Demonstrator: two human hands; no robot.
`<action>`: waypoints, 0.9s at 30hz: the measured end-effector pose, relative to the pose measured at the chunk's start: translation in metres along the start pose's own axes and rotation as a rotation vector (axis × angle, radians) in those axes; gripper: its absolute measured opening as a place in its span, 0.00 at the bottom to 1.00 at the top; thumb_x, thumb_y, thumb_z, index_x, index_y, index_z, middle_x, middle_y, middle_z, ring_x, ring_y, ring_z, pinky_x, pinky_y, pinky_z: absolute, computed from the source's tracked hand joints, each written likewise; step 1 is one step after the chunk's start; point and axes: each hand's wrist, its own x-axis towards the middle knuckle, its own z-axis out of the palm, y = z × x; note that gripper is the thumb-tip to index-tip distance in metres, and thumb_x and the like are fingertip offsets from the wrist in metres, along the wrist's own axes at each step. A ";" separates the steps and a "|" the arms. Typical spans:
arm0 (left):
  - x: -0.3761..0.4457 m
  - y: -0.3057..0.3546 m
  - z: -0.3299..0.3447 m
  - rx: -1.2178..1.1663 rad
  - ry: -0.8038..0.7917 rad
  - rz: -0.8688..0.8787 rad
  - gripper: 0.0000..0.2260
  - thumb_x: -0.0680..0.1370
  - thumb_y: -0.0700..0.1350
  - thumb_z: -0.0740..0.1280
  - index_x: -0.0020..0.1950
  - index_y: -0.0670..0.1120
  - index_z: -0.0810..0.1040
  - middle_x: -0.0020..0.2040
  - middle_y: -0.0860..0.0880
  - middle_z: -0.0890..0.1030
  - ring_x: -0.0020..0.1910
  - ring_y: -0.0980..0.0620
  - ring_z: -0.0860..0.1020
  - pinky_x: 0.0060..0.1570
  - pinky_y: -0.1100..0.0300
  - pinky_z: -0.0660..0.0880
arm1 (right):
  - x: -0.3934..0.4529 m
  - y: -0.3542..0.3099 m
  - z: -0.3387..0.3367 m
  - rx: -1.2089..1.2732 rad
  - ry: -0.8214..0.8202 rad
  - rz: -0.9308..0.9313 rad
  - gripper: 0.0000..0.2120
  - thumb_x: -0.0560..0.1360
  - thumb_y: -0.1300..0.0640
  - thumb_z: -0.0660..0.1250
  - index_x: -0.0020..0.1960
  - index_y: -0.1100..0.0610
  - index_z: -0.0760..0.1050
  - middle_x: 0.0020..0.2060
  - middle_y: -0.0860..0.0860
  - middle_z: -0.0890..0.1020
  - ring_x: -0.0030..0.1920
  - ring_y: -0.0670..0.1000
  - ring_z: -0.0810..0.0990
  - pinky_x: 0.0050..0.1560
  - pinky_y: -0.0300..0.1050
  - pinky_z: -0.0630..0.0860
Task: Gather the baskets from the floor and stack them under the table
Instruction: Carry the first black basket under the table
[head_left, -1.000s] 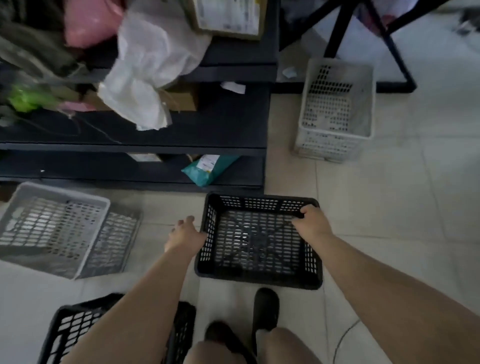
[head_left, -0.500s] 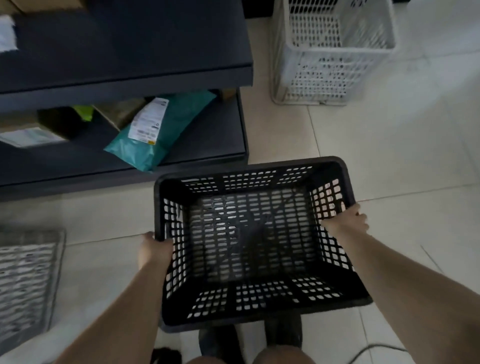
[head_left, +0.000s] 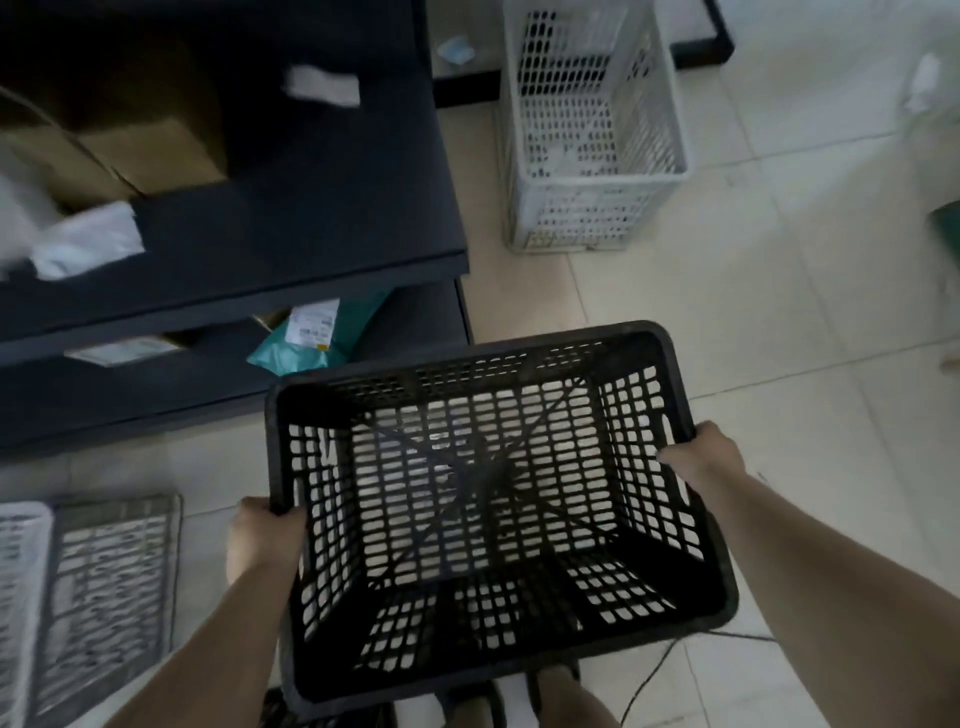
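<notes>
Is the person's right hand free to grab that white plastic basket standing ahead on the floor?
Probably not yet: the right hand grips the black plastic basket's rim, as does the left hand. The white plastic basket stands farther ahead.

Dim indoor light, motion blur, wide-angle distortion

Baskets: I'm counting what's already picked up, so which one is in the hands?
The black basket, gripped at its side rims by the left hand and right hand. The white basket and grey baskets sit on the floor.
</notes>
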 end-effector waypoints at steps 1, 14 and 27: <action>-0.019 0.007 -0.022 0.009 -0.003 -0.006 0.08 0.73 0.39 0.64 0.44 0.33 0.77 0.33 0.35 0.77 0.32 0.41 0.75 0.34 0.52 0.72 | -0.018 0.000 -0.023 0.003 0.008 -0.015 0.21 0.71 0.60 0.66 0.62 0.64 0.70 0.56 0.62 0.78 0.56 0.63 0.77 0.50 0.48 0.73; -0.226 0.172 -0.165 -0.059 -0.083 0.168 0.15 0.73 0.45 0.66 0.51 0.34 0.77 0.39 0.37 0.79 0.40 0.40 0.79 0.35 0.57 0.68 | -0.129 0.040 -0.294 -0.023 0.183 -0.174 0.18 0.75 0.67 0.57 0.65 0.68 0.64 0.63 0.67 0.70 0.65 0.64 0.70 0.64 0.52 0.69; -0.316 0.356 -0.081 -0.181 -0.053 0.171 0.17 0.77 0.43 0.65 0.57 0.30 0.78 0.50 0.34 0.80 0.58 0.35 0.77 0.47 0.55 0.70 | 0.020 0.051 -0.484 -0.102 0.172 -0.273 0.13 0.76 0.68 0.57 0.58 0.69 0.72 0.59 0.63 0.77 0.59 0.60 0.77 0.56 0.47 0.74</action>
